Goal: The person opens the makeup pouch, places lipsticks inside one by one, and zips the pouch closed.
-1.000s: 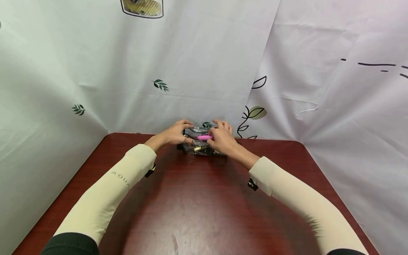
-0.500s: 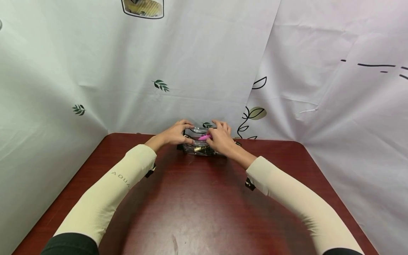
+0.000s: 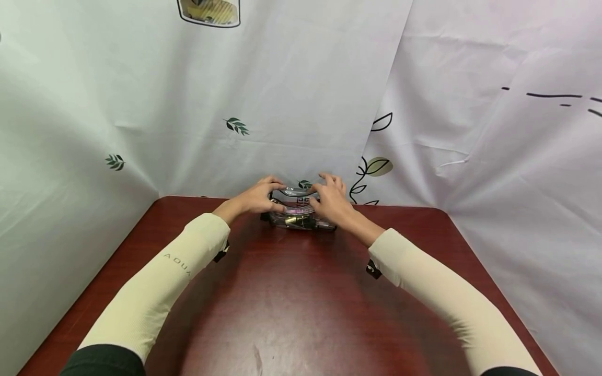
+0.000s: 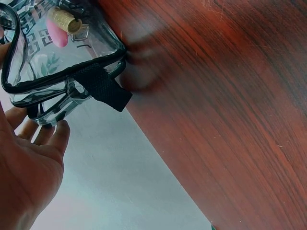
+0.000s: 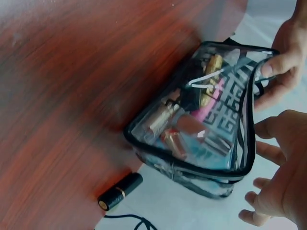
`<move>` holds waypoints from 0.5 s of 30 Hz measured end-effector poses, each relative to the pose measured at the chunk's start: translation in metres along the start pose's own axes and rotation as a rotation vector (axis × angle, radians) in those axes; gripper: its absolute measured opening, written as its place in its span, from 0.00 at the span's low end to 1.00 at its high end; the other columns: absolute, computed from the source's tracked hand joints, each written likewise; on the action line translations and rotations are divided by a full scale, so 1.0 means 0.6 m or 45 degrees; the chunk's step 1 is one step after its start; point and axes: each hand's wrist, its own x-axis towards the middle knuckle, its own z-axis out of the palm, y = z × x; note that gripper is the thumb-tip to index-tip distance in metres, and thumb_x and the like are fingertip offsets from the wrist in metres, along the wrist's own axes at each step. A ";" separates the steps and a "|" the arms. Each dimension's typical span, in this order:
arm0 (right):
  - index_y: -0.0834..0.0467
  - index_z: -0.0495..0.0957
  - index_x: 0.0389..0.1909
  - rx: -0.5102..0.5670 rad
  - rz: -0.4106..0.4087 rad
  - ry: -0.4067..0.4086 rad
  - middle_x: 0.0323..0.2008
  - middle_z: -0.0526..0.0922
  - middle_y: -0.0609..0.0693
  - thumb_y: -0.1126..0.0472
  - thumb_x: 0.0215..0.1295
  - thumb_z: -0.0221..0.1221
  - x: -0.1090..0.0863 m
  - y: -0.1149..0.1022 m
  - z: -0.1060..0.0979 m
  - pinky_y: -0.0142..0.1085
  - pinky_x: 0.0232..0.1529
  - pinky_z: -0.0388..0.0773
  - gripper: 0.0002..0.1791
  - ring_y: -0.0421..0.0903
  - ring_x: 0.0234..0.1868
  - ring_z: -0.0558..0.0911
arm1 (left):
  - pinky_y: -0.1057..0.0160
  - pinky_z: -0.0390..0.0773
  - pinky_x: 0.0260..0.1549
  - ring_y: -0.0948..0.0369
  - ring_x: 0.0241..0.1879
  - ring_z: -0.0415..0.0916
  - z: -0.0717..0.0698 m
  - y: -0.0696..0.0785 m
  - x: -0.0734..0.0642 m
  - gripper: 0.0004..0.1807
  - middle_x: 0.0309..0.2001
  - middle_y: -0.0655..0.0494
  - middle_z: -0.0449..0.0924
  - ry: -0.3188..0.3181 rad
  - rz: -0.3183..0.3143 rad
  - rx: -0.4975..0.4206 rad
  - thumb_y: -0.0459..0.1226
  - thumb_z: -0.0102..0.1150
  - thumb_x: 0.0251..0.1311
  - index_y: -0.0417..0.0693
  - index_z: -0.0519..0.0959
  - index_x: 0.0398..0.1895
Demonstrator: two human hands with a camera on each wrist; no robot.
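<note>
A clear plastic pouch with black trim (image 3: 301, 223) stands at the table's back edge, its mouth spread apart. My left hand (image 3: 256, 198) holds its left end, thumb on the near rim and fingers at the far one. My right hand (image 3: 333, 201) is at the right part of the mouth with loosely bent fingers and nothing visible between them; whether it touches the rim I cannot tell. Through the pouch wall the right wrist view shows a pink object (image 5: 205, 109), a gold tube (image 5: 213, 63) and several other cosmetic tubes.
A black lipstick-like tube with a gold band (image 5: 120, 191) lies on the table by the pouch's right end. The reddish-brown table (image 3: 291, 292) meets a white printed cloth (image 3: 301, 104) behind. A black strap tab (image 4: 103, 87) sticks out from the pouch's left end.
My right hand held the pink object at the pouch's mouth earlier. It has let go, and the object now lies inside. The right fingers have spread; the left hand stays in place.
</note>
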 end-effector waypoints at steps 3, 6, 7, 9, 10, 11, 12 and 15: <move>0.59 0.89 0.59 0.012 0.008 0.037 0.88 0.62 0.65 0.60 0.83 0.59 0.000 0.009 -0.009 0.70 0.79 0.61 0.14 0.71 0.85 0.59 | 0.30 0.62 0.83 0.37 0.87 0.54 -0.001 0.001 -0.001 0.47 0.85 0.38 0.61 -0.004 -0.004 -0.008 0.50 0.71 0.69 0.37 0.69 0.86; 0.60 0.88 0.59 0.022 0.023 0.060 0.88 0.62 0.66 0.60 0.83 0.59 -0.002 0.018 -0.021 0.71 0.80 0.60 0.15 0.71 0.85 0.59 | 0.30 0.62 0.83 0.37 0.88 0.53 -0.001 0.003 -0.001 0.47 0.86 0.38 0.61 -0.010 -0.005 -0.014 0.50 0.72 0.69 0.38 0.68 0.86; 0.60 0.88 0.59 0.023 0.030 0.065 0.88 0.62 0.66 0.60 0.83 0.59 -0.003 0.021 -0.024 0.72 0.81 0.59 0.15 0.71 0.85 0.59 | 0.30 0.62 0.84 0.37 0.88 0.53 -0.001 0.003 -0.001 0.47 0.86 0.38 0.61 -0.011 -0.004 -0.013 0.50 0.72 0.69 0.38 0.68 0.86; 0.61 0.88 0.60 0.023 0.044 0.067 0.88 0.61 0.66 0.59 0.83 0.59 -0.004 0.027 -0.031 0.73 0.82 0.56 0.15 0.71 0.85 0.58 | 0.30 0.62 0.84 0.37 0.88 0.54 -0.001 0.003 0.000 0.47 0.86 0.38 0.61 -0.014 -0.002 -0.011 0.50 0.72 0.69 0.38 0.68 0.87; 0.61 0.88 0.60 0.022 0.049 0.071 0.88 0.61 0.66 0.59 0.83 0.59 -0.006 0.030 -0.034 0.73 0.83 0.56 0.15 0.71 0.85 0.58 | 0.30 0.62 0.84 0.37 0.88 0.54 -0.001 0.002 0.000 0.47 0.86 0.38 0.61 -0.016 -0.003 -0.011 0.50 0.72 0.69 0.38 0.68 0.87; 0.62 0.88 0.60 0.018 0.052 0.076 0.88 0.61 0.66 0.59 0.83 0.59 -0.006 0.033 -0.036 0.73 0.82 0.56 0.16 0.71 0.85 0.58 | 0.30 0.62 0.83 0.37 0.88 0.54 -0.001 0.002 -0.001 0.47 0.86 0.38 0.61 -0.018 -0.005 -0.011 0.50 0.72 0.70 0.38 0.68 0.87; 0.62 0.88 0.61 0.014 0.055 0.081 0.88 0.61 0.66 0.59 0.84 0.59 -0.006 0.037 -0.038 0.73 0.82 0.56 0.16 0.72 0.85 0.58 | 0.30 0.62 0.83 0.37 0.88 0.54 -0.001 0.002 -0.001 0.47 0.86 0.39 0.61 -0.020 -0.008 -0.011 0.50 0.72 0.70 0.39 0.68 0.87; 0.62 0.88 0.60 0.012 0.065 0.091 0.88 0.61 0.67 0.59 0.84 0.59 -0.008 0.049 -0.041 0.74 0.82 0.55 0.16 0.73 0.85 0.58 | 0.30 0.63 0.83 0.37 0.87 0.54 -0.001 0.003 -0.003 0.47 0.85 0.39 0.61 -0.021 -0.011 -0.016 0.50 0.72 0.70 0.39 0.69 0.86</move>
